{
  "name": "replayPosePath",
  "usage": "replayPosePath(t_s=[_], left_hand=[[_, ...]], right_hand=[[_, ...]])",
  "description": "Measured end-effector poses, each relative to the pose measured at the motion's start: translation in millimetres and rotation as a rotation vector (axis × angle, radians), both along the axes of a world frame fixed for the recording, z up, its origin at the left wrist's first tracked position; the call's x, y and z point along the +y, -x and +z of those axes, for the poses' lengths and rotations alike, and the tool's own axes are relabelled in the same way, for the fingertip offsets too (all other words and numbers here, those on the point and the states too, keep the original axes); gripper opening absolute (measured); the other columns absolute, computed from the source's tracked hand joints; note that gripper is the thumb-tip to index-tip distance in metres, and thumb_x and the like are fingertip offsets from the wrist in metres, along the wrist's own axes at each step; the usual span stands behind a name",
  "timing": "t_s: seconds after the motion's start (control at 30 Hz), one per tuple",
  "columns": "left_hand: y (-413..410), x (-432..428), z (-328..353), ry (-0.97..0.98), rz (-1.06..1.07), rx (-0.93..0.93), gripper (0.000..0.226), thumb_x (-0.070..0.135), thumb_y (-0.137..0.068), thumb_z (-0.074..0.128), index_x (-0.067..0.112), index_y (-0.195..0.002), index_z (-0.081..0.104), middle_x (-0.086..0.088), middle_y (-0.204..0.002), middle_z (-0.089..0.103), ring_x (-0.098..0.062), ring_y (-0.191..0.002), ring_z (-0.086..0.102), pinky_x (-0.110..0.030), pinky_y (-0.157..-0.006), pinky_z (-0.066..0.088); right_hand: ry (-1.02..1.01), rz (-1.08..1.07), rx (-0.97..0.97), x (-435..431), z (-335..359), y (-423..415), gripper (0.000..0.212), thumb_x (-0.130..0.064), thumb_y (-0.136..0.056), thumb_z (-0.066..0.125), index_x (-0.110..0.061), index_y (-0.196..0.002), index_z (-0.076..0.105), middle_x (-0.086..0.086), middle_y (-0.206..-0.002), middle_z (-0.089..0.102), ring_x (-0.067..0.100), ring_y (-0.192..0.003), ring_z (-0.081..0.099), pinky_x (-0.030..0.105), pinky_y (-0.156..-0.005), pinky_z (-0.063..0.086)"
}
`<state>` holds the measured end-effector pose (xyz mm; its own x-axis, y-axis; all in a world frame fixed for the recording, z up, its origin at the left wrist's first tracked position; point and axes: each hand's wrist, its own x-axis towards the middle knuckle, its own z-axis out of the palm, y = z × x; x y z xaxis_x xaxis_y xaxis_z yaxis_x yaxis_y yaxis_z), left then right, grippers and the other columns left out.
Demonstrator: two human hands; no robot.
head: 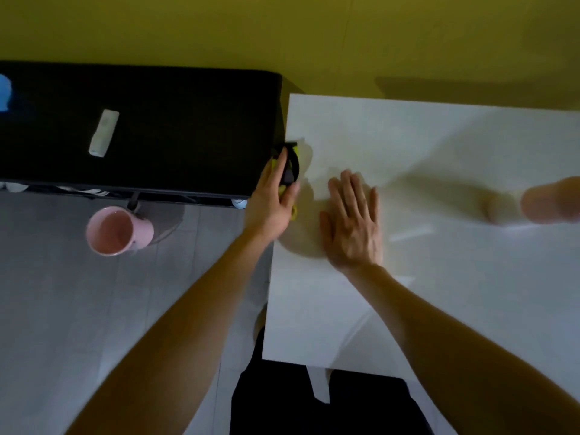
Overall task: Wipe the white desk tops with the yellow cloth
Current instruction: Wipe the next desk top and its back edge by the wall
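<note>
The white desk top point(439, 277) fills the right half of the view. At its left edge my left hand point(271, 199) holds the yellow cloth point(294, 160), a bunched yellow piece with black parts, between fingers and thumb. The cloth lies against the desk's left rim, partly hidden under my fingers. My right hand point(353, 221) lies flat on the desk top just to the right of it, palm down with straight fingers, holding nothing.
A black table point(172, 120) adjoins the white desk on the left, with a white remote point(103, 133) on it. A pink mug point(116, 230) is below it, over the grey tiled floor. A blurred skin-toned shape point(552, 199) shows at the right edge. A yellow wall point(282, 32) lies behind.
</note>
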<state>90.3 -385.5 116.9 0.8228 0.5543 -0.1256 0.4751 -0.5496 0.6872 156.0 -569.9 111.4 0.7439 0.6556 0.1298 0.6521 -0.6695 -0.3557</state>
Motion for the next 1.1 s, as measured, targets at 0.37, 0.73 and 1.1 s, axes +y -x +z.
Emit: replayPosePath(t_s=[0.37,0.73,1.1], left_hand=[[63.2,-33.4,-8.2,-0.001,0.008,-0.012,0.067,0.039,-0.114,0.052,0.029,-0.174,0.024,-0.004,-0.175,0.036,-0.025,-0.151,0.05,-0.033,-0.113,0.051],[219.0,-124.7,-0.4,0.059,0.031,0.064,0.07,0.053,-0.11,0.046,0.039,-0.173,0.017,0.003,-0.179,0.027,-0.011,-0.142,0.051,-0.029,-0.104,0.055],[147.4,-86.2,-10.9,-0.02,0.042,-0.009,0.068,0.044,-0.114,0.051,0.035,-0.174,0.021,-0.005,-0.177,0.033,-0.015,-0.146,0.051,-0.016,-0.105,0.049]], right_hand=[[-0.01,-0.047,-0.093,12.1,-2.5,-1.7,0.057,-0.032,-0.109,0.043,-0.007,-0.159,0.051,0.021,-0.172,0.036,0.036,-0.164,0.024,0.064,-0.132,0.013],[-0.021,-0.003,-0.109,4.9,7.1,4.3,0.043,-0.028,-0.108,0.043,-0.009,-0.143,0.059,0.018,-0.14,0.057,0.039,-0.137,0.051,0.063,-0.126,0.027],[-0.045,0.049,-0.016,-48.9,-5.4,90.8,0.052,-0.029,-0.113,0.04,-0.009,-0.159,0.05,0.015,-0.173,0.035,0.03,-0.166,0.021,0.058,-0.135,0.013]])
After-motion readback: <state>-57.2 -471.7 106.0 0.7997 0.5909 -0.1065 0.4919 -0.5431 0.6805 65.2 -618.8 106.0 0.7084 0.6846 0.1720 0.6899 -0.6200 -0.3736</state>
